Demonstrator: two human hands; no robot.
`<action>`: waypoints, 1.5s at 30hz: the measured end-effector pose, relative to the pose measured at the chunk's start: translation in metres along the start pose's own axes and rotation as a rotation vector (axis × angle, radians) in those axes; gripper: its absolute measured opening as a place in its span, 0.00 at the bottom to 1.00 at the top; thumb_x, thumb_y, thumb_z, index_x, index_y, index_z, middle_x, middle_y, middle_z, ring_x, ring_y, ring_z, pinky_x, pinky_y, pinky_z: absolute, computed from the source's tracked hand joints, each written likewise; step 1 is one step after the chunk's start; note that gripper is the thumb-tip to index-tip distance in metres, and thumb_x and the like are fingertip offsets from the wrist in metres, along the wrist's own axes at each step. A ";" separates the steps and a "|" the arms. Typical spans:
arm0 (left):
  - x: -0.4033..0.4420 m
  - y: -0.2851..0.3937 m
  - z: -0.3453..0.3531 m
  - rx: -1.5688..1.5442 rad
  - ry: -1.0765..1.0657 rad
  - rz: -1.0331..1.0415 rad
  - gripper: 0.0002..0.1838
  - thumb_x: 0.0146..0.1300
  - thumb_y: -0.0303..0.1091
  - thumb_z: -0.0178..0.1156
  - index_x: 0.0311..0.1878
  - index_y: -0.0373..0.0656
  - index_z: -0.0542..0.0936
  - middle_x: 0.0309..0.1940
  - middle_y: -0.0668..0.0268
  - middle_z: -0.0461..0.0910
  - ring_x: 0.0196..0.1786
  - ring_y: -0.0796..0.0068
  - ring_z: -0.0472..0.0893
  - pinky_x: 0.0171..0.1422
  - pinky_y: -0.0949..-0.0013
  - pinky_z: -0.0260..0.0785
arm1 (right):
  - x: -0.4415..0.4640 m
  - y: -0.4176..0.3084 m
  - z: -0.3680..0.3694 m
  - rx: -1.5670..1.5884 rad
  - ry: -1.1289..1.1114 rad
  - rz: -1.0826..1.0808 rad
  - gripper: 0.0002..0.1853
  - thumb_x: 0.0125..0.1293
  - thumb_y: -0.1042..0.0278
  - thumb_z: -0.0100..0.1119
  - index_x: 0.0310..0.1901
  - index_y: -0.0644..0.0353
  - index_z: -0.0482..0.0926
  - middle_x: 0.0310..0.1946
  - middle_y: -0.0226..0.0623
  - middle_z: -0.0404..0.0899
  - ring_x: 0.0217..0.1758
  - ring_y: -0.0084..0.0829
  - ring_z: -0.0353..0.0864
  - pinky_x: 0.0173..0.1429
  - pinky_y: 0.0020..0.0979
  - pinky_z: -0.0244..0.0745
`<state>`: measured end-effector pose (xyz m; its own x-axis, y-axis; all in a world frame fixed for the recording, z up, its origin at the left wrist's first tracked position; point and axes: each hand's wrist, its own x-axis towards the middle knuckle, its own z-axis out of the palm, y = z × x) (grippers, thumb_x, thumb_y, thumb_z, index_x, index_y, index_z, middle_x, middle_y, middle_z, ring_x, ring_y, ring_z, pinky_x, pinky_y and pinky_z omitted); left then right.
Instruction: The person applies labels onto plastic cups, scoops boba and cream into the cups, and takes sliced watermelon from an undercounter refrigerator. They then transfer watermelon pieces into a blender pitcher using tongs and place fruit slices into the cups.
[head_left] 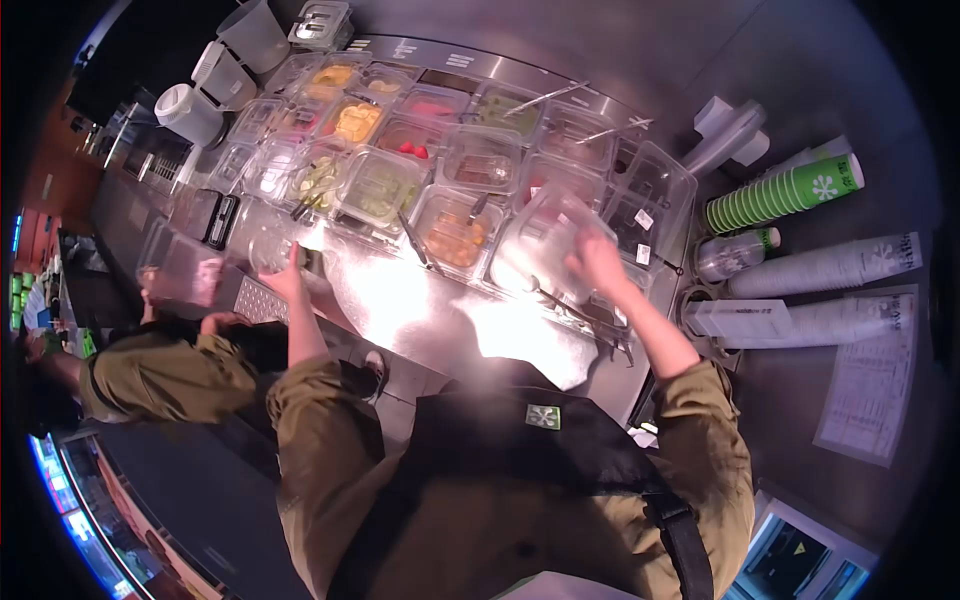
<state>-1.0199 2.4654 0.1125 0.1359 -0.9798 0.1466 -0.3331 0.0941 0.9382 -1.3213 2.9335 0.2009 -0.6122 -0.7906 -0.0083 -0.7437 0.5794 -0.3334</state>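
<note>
My left hand [287,281] is closed around the side of a clear round plastic bowl [265,243], at the front left edge of the counter. My right hand [601,264], smeared by motion, grips the right side of a clear plastic lid [560,213]. That lid stands tilted over a tub with white contents [525,258]. Just left of it is a tub of round orange-brown pieces [455,240] with a dark utensil handle in it. A tub of green pieces [382,190] sits further left.
Several topping tubs [356,122] fill the counter, with tongs [547,97] across the back ones. Stacked green cups [785,193] and white cups [825,268] are on the right. A co-worker's hand [222,322] and a clear box [187,270] are at left.
</note>
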 end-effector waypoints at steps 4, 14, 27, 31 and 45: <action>0.054 -0.031 0.004 0.429 -0.049 -0.185 0.56 0.29 0.50 0.78 0.59 0.27 0.60 0.56 0.45 0.66 0.60 0.53 0.67 0.66 0.62 0.59 | -0.040 -0.056 0.009 -0.010 -0.148 -0.045 0.16 0.49 0.67 0.60 0.35 0.70 0.71 0.37 0.52 0.71 0.40 0.47 0.77 0.41 0.41 0.75; -0.021 -0.200 -0.099 0.674 0.146 -0.345 0.31 0.45 0.53 0.66 0.36 0.29 0.75 0.38 0.45 0.77 0.41 0.51 0.78 0.47 0.55 0.71 | -0.025 -0.037 0.077 -0.302 -0.024 0.086 0.09 0.54 0.73 0.48 0.37 0.66 0.73 0.37 0.43 0.72 0.41 0.36 0.78 0.39 0.32 0.78; -0.225 -0.188 -0.079 0.820 -1.703 -0.596 0.16 0.58 0.42 0.55 0.42 0.39 0.76 0.29 0.61 0.77 0.31 0.67 0.76 0.32 0.66 0.70 | -0.230 -0.100 0.075 0.419 0.287 0.535 0.04 0.53 0.69 0.52 0.25 0.60 0.71 0.23 0.45 0.75 0.28 0.48 0.76 0.33 0.42 0.70; -0.241 -0.169 -0.057 0.890 -1.812 -0.479 0.16 0.59 0.43 0.56 0.41 0.39 0.76 0.29 0.62 0.76 0.31 0.68 0.76 0.33 0.67 0.70 | -0.349 -0.081 0.110 0.227 0.537 0.908 0.02 0.51 0.74 0.51 0.26 0.61 0.70 0.23 0.49 0.74 0.29 0.51 0.75 0.34 0.45 0.69; -0.350 -0.135 -0.117 1.033 -1.860 -0.317 0.15 0.59 0.43 0.57 0.40 0.40 0.75 0.30 0.64 0.76 0.31 0.72 0.75 0.35 0.69 0.69 | -0.516 0.092 0.104 0.202 0.920 1.151 0.09 0.48 0.72 0.65 0.34 0.60 0.80 0.31 0.36 0.76 0.27 0.30 0.76 0.35 0.28 0.72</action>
<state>-0.9133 2.8167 -0.0284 -0.3435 0.0068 -0.9391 -0.8326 0.4605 0.3079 -1.0459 3.3744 0.0768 -0.8317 0.5153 0.2067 0.2562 0.6864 -0.6806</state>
